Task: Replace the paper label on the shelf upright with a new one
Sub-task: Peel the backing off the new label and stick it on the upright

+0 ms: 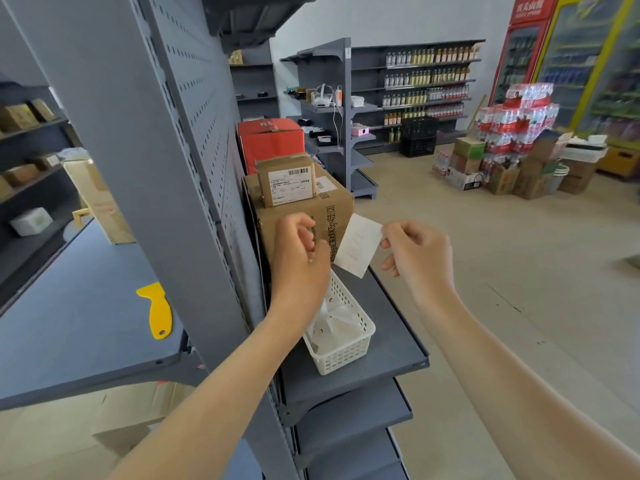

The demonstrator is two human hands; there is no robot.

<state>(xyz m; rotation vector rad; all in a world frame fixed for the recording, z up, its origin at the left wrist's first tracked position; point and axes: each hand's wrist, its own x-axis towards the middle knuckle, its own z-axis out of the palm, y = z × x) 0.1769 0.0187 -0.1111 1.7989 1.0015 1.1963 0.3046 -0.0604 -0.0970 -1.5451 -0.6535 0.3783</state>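
White paper label [356, 245] is pinched at its right edge by the right hand [417, 252], thumb and forefinger closed on it, held in the air between both hands, in front of the cardboard box [294, 216]. Left hand [299, 258] just beside its left edge, fingers curled; touching the label or not, can't tell. Grey shelf upright [138, 140] stands left of both hands, well apart from the label. White basket [341, 336] on the shelf below. Yellow scraper [157, 311] lies on the left shelf.
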